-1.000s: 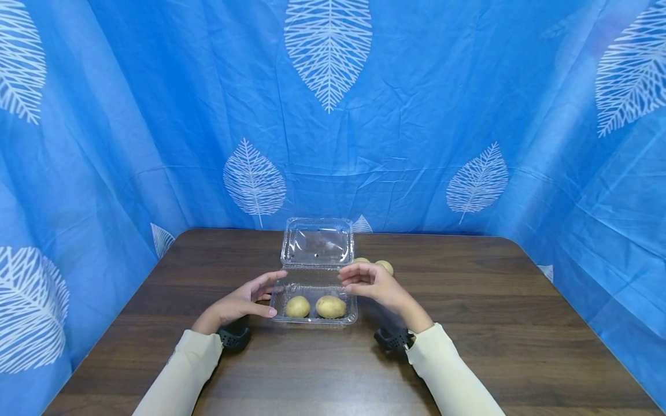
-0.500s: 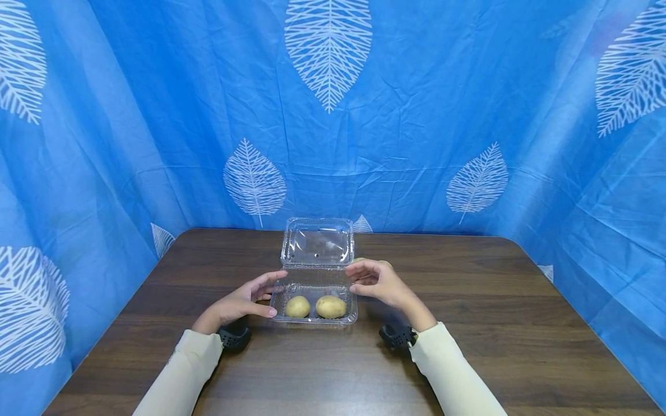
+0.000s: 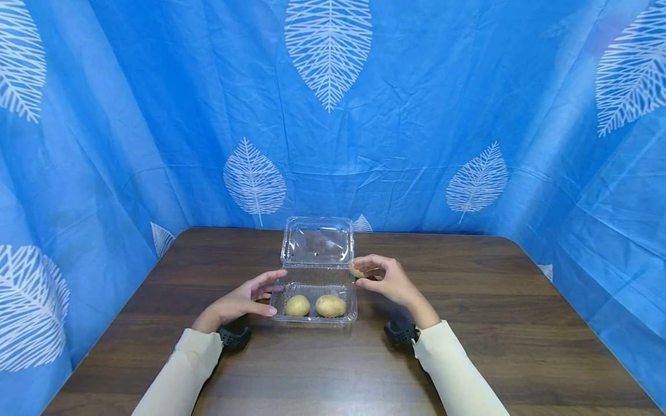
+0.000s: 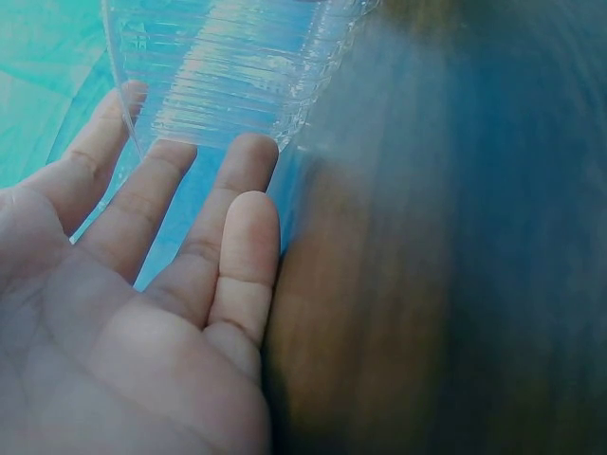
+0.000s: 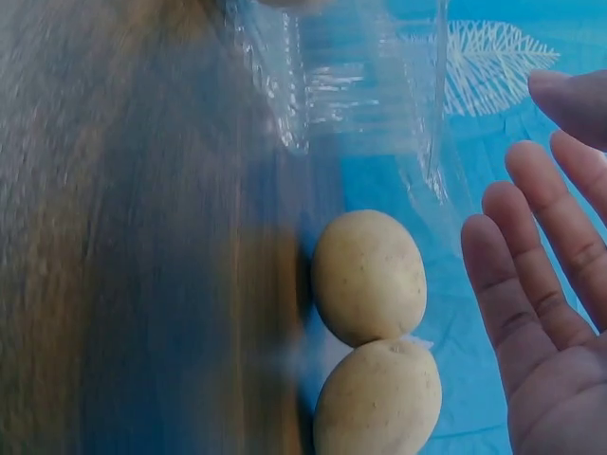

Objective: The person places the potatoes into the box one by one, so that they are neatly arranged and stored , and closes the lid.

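Clear, glossy plastic formed the hinged container on the worktop, ribbed along its walls, its lid raised behind. Inside lay a rounder potato and a longer potato, both smooth and yellowish, set apart. Beside it, two speckled tan potatoes touched each other. Both hands held nothing: the left hand spread at the container's left side, the right hand loosely parted near the tan pair.
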`<state>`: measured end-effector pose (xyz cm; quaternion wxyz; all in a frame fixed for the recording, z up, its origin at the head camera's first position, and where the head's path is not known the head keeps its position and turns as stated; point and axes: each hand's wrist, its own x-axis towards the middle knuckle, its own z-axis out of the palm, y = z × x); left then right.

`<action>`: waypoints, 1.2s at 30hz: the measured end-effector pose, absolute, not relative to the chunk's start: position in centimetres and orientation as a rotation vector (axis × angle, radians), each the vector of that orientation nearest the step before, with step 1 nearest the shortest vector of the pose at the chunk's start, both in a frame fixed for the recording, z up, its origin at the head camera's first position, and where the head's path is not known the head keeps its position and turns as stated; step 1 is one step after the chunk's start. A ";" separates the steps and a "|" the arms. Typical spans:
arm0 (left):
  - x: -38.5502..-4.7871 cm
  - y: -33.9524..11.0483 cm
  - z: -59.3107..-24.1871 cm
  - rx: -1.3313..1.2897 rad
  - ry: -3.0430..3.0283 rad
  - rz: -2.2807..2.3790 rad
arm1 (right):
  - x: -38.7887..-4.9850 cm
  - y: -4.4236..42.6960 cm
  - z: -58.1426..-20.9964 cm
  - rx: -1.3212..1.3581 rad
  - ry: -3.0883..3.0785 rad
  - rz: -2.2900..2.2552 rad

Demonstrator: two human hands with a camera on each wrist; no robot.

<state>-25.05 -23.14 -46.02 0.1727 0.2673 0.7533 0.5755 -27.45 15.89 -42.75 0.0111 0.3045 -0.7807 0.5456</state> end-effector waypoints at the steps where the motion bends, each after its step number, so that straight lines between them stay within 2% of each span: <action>1: -25.1 -23.1 -46.0 0.759 2.137 1.632 | -27.5 16.0 -42.8 0.941 -2.436 1.692; 15: -25.1 -23.1 -45.9 0.767 2.133 1.636 | -28.1 17.1 -42.9 0.831 -2.423 1.662; 36: -24.9 -23.1 -45.8 0.767 2.111 1.657 | -28.8 18.6 -44.1 0.532 -2.302 1.654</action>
